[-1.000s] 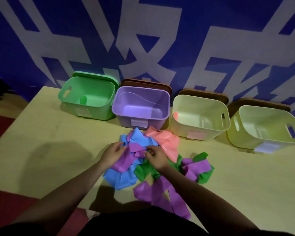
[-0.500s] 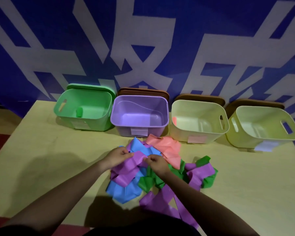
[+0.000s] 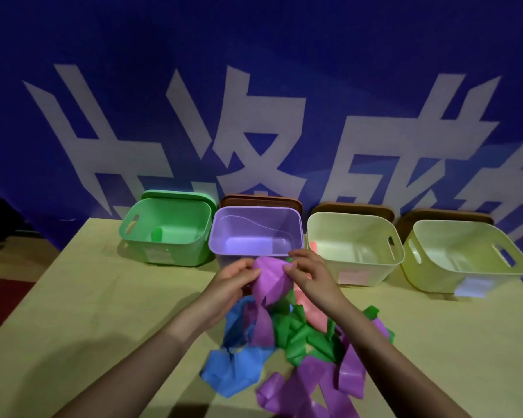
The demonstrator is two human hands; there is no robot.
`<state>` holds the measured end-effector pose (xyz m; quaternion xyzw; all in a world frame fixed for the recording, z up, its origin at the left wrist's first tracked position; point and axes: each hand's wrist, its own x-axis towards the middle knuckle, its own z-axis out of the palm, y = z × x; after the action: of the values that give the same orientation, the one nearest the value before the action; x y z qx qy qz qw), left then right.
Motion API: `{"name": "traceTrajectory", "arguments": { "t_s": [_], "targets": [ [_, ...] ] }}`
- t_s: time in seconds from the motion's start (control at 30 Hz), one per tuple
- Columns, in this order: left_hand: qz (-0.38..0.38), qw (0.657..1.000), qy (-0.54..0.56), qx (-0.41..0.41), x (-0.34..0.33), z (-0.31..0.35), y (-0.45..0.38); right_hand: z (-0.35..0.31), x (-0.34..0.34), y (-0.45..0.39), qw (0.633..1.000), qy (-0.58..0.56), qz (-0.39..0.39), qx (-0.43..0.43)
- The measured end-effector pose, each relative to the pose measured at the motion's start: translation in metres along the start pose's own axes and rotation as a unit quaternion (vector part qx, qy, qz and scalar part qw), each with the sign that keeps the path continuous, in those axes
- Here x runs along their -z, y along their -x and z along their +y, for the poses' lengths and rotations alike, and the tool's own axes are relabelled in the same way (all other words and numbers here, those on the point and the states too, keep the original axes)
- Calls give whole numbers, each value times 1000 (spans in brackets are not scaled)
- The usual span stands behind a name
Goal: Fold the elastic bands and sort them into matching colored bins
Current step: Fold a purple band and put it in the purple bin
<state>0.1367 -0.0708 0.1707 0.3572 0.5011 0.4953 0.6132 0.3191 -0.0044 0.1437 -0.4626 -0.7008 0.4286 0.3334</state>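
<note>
My left hand (image 3: pixel 234 282) and my right hand (image 3: pixel 310 273) both pinch a purple elastic band (image 3: pixel 271 279), lifted above the table just in front of the purple bin (image 3: pixel 255 229). Its tail hangs down into the pile. Below lie a blue band (image 3: pixel 233 366), green bands (image 3: pixel 299 333), a pink band (image 3: pixel 310 309) and more purple bands (image 3: pixel 311 384), all tangled together. Left of the purple bin, the green bin (image 3: pixel 166 227) holds a small green roll (image 3: pixel 157 235).
Two pale cream bins (image 3: pixel 354 245) (image 3: pixel 462 257) stand to the right of the purple one, the nearer with a pink piece inside. Brown lids lean behind the bins against a blue banner wall. The yellow table (image 3: pixel 88 312) drops off at the left.
Both hands have lifted the purple band up out of the pile and toward the purple bin. The camera view has tilted upward.
</note>
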Motion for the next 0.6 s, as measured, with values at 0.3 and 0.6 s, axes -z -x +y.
{"name": "traceTrajectory", "arguments": {
  "t_s": [0.3, 0.6],
  "targets": [
    [41, 991, 42, -118, -44, 34, 21, -43, 20, 20, 979, -194, 23, 53],
    [95, 979, -17, -177, -60, 41, 22, -62, 28, 25, 980, -173, -10, 98]
  ]
}}
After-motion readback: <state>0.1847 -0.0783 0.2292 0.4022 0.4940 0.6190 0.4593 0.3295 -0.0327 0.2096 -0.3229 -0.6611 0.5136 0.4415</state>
